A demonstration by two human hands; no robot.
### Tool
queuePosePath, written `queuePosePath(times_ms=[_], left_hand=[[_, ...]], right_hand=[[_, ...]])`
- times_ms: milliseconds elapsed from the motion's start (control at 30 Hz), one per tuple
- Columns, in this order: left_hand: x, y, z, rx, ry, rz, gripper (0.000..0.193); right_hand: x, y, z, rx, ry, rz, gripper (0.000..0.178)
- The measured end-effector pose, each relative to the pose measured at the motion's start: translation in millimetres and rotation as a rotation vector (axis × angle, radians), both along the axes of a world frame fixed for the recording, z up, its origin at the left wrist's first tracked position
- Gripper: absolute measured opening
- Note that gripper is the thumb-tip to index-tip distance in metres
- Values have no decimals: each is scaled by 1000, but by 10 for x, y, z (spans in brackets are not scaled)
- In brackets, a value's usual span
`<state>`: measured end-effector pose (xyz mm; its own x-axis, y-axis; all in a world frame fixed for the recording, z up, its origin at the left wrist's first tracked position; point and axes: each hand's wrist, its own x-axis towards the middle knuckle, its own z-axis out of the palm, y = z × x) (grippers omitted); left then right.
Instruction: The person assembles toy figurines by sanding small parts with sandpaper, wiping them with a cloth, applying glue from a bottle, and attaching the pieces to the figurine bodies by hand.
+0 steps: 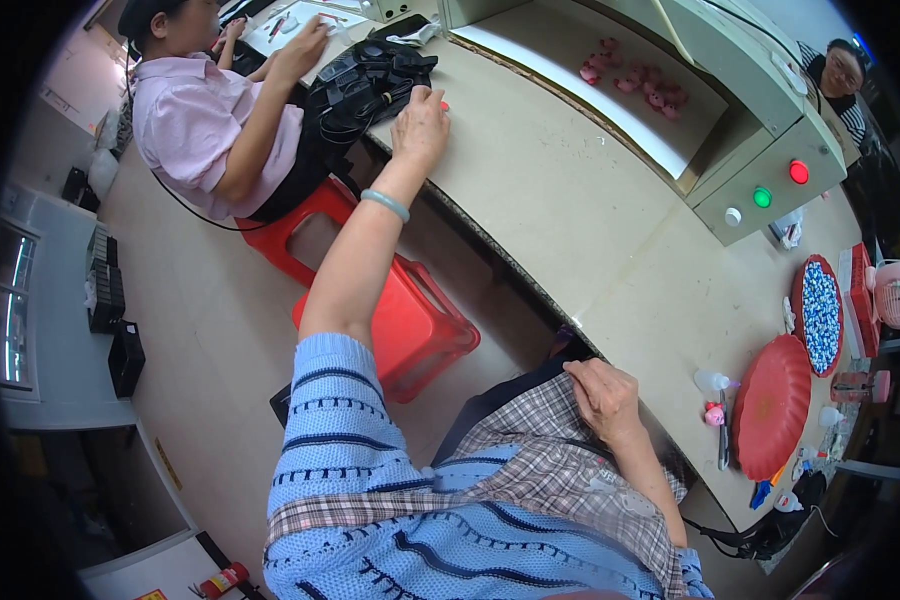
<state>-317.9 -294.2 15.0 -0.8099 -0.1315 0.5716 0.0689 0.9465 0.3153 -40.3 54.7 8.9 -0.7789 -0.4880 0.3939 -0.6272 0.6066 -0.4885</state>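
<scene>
My left arm, with a pale green bangle [386,205], stretches far across to the table's edge. There my left hand [422,130] is closed, and a small pinkish-red piece [444,106] shows at its fingertips; its exact kind is too small to tell. Just beyond it lies a heap of black straps and cables [370,80]. My right hand [607,398] rests low at the near edge of the table, by my plaid apron [530,410]. Its fingers are curled together, and whatever they may hold is hidden.
Small pink figures [660,95] sit inside a grey box with coloured buttons [760,197]. At right are a red dish [773,410], a dish of blue-and-white pieces [820,315], a small bottle [711,381] and a pink figure [714,413]. A co-worker [210,130] sits left beside a red stool [395,330].
</scene>
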Motion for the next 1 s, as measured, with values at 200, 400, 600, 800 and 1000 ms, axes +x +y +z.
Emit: queuePosePath(times_ms=[200, 400, 600, 800, 1000], left_hand=[[-399, -78, -79, -168, -240, 97, 20], [-442, -49, -10, -117, -268, 188, 21], [423, 752, 243, 1251, -459, -566, 16], [2028, 1633, 464, 1770, -860, -839, 11], [2529, 1988, 338, 1764, -945, -874, 14]], right_hand=[[-11, 20, -2, 11, 21, -3, 23], [34, 33, -15, -11, 9, 5, 19], [84, 49, 70, -200, -135, -45, 13], [167, 53, 317, -859, -831, -234, 19], [229, 184, 280, -1218, -928, -185, 29]])
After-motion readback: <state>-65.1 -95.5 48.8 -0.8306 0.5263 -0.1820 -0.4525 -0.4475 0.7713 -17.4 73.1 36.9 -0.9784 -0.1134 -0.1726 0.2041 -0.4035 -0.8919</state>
